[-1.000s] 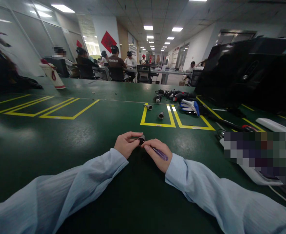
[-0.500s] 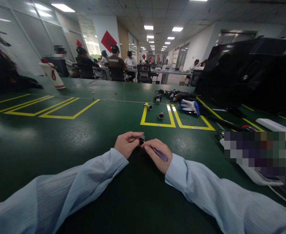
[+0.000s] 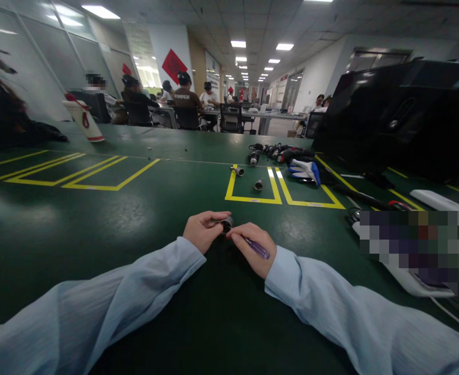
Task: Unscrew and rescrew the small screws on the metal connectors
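Hands together low at the centre of the green table (image 3: 135, 219), both sleeves pale blue; left hand (image 3: 203, 230) closed in a pinch, thumb and fingers gripping a small dark round part (image 3: 226, 224) just above the table surface; right hand (image 3: 252, 247) closed round a purple tool (image 3: 257, 248), its handle lying across the fingers, its tip end at the round part; tip itself too small to make out; the two hands touch or nearly touch at the part.

At 12 o'clock from the hands, a yellow tape box (image 3: 252, 200) on the table; one small metal piece (image 3: 258, 184) inside it, another metal piece (image 3: 237, 170) on its far left corner; beyond, at 1 o'clock, a heap of dark parts (image 3: 272, 151) with a blue and white glove (image 3: 305, 171) just beside it; at 2 o'clock a big black case (image 3: 401, 114); at 3 o'clock a flat white device (image 3: 440, 200) near the table edge; at 10 o'clock a white cup (image 3: 84, 121) with red marks, well apart from the hands; seated people (image 3: 186, 104) at far tables, 12 o'clock.
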The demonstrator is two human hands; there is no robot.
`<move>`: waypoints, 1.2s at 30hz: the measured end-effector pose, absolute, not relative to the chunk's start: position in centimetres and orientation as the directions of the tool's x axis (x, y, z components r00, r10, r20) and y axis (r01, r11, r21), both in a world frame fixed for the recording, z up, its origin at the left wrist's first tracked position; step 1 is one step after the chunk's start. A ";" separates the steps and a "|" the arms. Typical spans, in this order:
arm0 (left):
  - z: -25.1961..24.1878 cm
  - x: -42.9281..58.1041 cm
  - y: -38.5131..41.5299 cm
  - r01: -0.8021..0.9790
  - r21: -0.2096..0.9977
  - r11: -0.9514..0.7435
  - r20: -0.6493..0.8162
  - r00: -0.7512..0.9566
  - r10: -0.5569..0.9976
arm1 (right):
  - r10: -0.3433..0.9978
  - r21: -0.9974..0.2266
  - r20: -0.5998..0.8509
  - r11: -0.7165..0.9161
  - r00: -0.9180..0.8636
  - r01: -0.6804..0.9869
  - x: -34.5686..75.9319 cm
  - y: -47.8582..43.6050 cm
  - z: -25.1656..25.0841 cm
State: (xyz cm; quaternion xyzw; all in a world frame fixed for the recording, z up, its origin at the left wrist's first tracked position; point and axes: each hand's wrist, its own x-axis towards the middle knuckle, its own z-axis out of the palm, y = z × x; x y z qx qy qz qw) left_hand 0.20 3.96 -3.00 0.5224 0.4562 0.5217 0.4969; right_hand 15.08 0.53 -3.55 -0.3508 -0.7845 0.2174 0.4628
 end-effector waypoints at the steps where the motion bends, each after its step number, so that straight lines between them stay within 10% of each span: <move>1: -3.0 0.2 4.0 -0.042 0.995 -0.091 0.093 0.039 0.995 | 0.751 -0.665 0.572 0.660 -0.330 0.350 15.1 0.5 -3.6; 21: -3.4 0.0 4.2 -0.084 0.993 -0.079 0.084 0.061 0.995 | 0.783 -0.717 0.542 0.620 -0.304 0.319 15.4 0.1 -2.7; 29: -3.1 0.2 4.2 -0.163 0.986 -0.020 0.032 0.071 0.997 | 0.980 -0.992 0.120 0.113 -0.161 -0.051 15.4 1.0 -3.6; 36: -3.7 0.0 4.6 -0.149 0.989 -0.011 0.019 0.053 0.998 | 0.957 -0.998 0.050 0.056 -0.287 0.011 15.2 0.9 -3.4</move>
